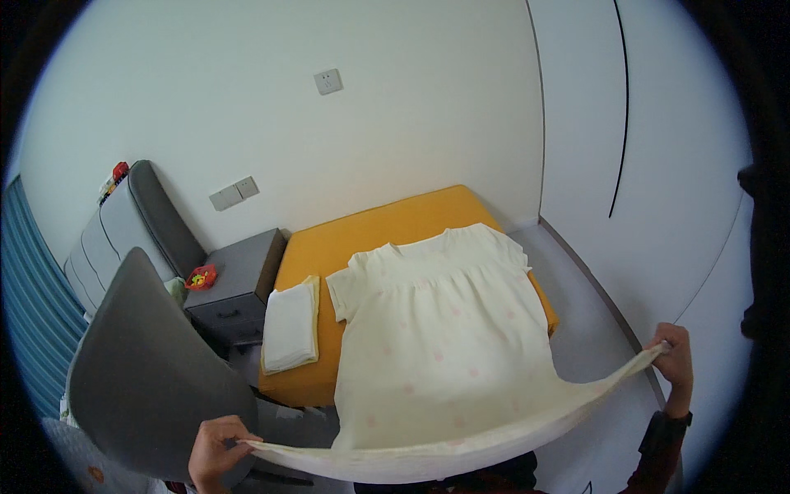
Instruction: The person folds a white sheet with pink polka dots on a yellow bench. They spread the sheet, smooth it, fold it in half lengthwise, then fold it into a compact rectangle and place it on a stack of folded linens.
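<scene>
A cream short-sleeved dress [436,337] with faint pink dots lies spread face-up over an orange mattress [362,235], its neckline toward the far edge and its hem stretched off the near edge into the air. The left hand [216,449] grips the hem's left corner, fingers closed on the cloth; the right hand [675,354] pinches the right corner, holding it taut. A folded white cloth [290,328] rests on the mattress near its left edge, just beside the dress's sleeve. A grey nightstand [239,288] stands left of the mattress, and a grey chair back [148,370] rises near the left hand.
</scene>
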`<state>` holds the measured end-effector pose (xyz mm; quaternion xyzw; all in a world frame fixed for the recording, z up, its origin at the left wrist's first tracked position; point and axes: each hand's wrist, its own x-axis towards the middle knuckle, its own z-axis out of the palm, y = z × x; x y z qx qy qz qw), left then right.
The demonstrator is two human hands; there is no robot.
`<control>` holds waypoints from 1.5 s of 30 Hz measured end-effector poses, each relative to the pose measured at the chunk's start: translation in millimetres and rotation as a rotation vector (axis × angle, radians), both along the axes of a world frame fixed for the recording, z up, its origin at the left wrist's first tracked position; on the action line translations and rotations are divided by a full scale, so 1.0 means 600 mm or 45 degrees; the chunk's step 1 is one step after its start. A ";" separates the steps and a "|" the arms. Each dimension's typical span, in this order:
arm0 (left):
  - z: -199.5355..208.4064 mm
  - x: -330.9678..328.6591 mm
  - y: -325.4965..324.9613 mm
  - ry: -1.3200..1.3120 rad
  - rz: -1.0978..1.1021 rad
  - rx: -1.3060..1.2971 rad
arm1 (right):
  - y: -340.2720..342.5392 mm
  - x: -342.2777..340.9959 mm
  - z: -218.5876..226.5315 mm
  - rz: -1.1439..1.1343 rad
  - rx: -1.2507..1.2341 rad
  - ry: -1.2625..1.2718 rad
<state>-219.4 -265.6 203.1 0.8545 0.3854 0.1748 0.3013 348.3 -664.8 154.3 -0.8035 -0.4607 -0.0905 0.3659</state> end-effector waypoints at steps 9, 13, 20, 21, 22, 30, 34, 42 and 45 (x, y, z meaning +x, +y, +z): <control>-0.077 0.123 0.170 -0.319 0.061 -0.153 | 0.214 0.112 -0.077 0.081 0.300 0.727; -0.087 0.203 0.261 -0.021 0.136 -0.201 | 0.305 0.201 -0.104 -0.083 -0.147 0.786; -0.126 0.343 0.472 -0.288 0.242 -0.327 | 0.528 0.332 -0.160 -0.110 0.553 1.186; -0.143 0.360 0.498 -0.394 0.295 -0.377 | 0.568 0.344 -0.178 -0.064 0.721 1.299; -0.165 0.376 0.519 -0.475 0.307 -0.440 | 0.600 0.354 -0.198 -0.033 0.898 1.413; -0.263 0.467 0.662 -0.717 0.546 -0.459 | 0.755 0.418 -0.296 -0.373 0.843 1.144; -0.271 0.509 0.726 -0.781 0.488 -0.381 | 0.811 0.438 -0.263 -0.562 0.740 0.913; -0.370 0.565 0.776 -0.984 0.632 -0.361 | 0.878 0.444 -0.302 -0.390 1.028 1.239; -0.396 0.573 0.789 -0.994 0.642 -0.309 | 0.893 0.457 -0.343 -0.288 0.910 1.301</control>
